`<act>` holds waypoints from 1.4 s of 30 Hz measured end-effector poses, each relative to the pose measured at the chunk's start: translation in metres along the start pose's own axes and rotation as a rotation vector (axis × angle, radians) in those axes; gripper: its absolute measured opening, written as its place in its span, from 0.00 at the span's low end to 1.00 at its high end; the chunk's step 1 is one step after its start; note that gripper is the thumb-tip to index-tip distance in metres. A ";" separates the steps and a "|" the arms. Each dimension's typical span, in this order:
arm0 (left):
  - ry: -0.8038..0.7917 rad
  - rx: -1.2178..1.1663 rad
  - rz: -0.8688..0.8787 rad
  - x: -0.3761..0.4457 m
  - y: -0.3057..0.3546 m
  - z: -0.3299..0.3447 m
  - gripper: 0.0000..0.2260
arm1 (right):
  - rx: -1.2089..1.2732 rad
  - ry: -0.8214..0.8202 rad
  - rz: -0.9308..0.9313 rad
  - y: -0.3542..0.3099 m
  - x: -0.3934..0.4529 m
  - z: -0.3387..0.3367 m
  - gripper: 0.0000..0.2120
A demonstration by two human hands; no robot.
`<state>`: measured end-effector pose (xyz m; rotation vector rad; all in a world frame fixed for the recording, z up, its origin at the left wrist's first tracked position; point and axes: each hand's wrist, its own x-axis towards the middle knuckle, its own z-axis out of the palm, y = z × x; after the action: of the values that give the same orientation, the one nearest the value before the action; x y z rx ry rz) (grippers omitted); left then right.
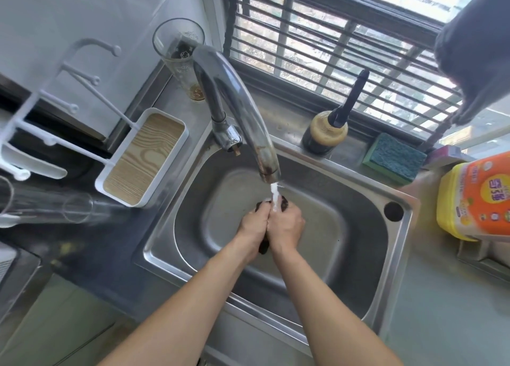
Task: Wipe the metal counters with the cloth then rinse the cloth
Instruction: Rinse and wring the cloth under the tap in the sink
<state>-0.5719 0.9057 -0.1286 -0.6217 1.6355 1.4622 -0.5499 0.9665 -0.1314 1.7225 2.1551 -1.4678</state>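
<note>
You were on the last part of the job, by the look of it: the dark cloth (284,202) was bunched between both hands over the steel sink (397,277), right under the stream of water (275,197) from the curved tap (234,101). Whether the worktop (441,310) was fully wiped I can't say; what showed of it on your right looked dull and smooth, with no obvious streaks.

Your left hand (252,225) and right hand (287,225) were pressed together, each grip curled tight round the cloth, with dark ends poking out above the knuckles and below the wrists. What was left seemed to be wringing and shutting off the water.

The cloth looked soft and soaked, crumpled to a wad. The basin was brushed metal with rounded corners; the spout was worn and rust-stained at its tip. On the ledge behind sat a coarse green sponge (392,156) and a round-bodied brush (328,128).
</note>
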 end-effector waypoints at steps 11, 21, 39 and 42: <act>-0.053 0.405 0.201 0.012 -0.009 -0.026 0.15 | 0.528 -0.041 0.489 0.012 0.041 -0.022 0.19; 0.047 -0.122 -0.150 0.004 0.011 -0.004 0.24 | 0.388 -0.377 0.066 0.022 -0.014 0.004 0.15; -0.052 0.374 0.280 -0.009 0.001 -0.014 0.08 | 0.027 -0.162 0.243 0.009 0.008 -0.011 0.28; -0.119 0.373 0.191 -0.006 -0.001 -0.019 0.10 | 0.354 -0.150 0.484 0.005 0.011 -0.022 0.32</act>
<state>-0.5728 0.8866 -0.1244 -0.1703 1.8481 1.2497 -0.5388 0.9888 -0.1283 1.9690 1.3303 -1.8191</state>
